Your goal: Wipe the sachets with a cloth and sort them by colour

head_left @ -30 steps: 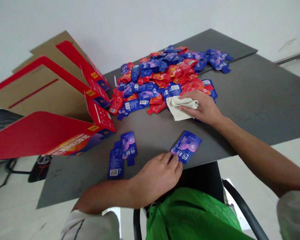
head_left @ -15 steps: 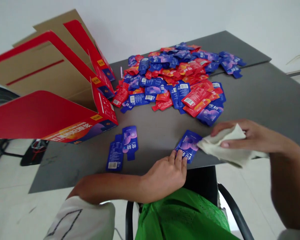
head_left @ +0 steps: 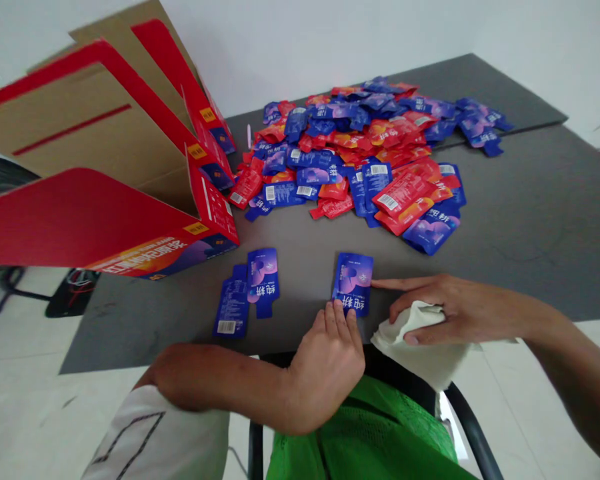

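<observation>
A single blue packet (head_left: 353, 283) lies flat near the front edge of the dark grey table (head_left: 530, 220). My left hand (head_left: 327, 360) rests with its fingertips pressed on the packet's near end, fingers together and flat. My right hand (head_left: 447, 310) grips a cream cloth (head_left: 420, 343) with its lower fingers while its index finger stretches out to touch the packet's right edge. The cloth hangs partly over the table's edge.
A large heap of red and blue packets (head_left: 370, 150) covers the far middle of the table. Two more blue packets (head_left: 247, 293) lie at the near left. An open red cardboard box (head_left: 95, 173) lies on its side at the left. A green garment (head_left: 360, 440) is below.
My right hand carried the cloth from the heap to the near edge beside the single packet. The packet has been turned upright and shifted slightly left under my left fingertips.
</observation>
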